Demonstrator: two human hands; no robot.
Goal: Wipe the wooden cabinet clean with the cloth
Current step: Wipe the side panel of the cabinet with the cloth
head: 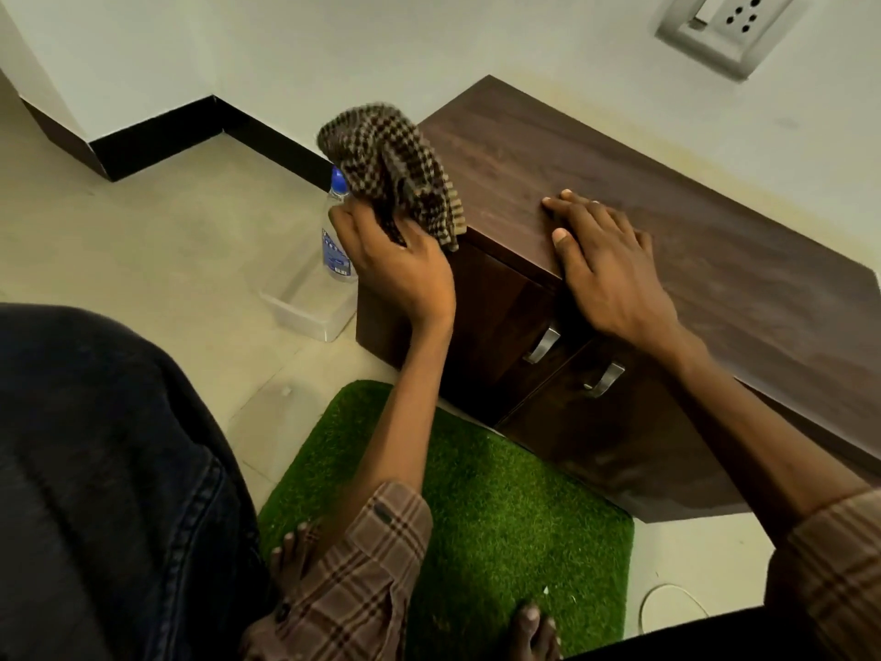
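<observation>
A low dark wooden cabinet stands against the wall, with two doors and metal handles on its front. My left hand grips a bunched brown checked cloth and holds it up in the air beside the cabinet's left front corner, just off the top. My right hand lies flat with fingers spread on the cabinet's front top edge, holding nothing.
A clear water bottle with a blue cap and an open clear plastic box stand on the tiled floor left of the cabinet. A green grass mat lies before the cabinet under my bare feet. A wall socket sits above.
</observation>
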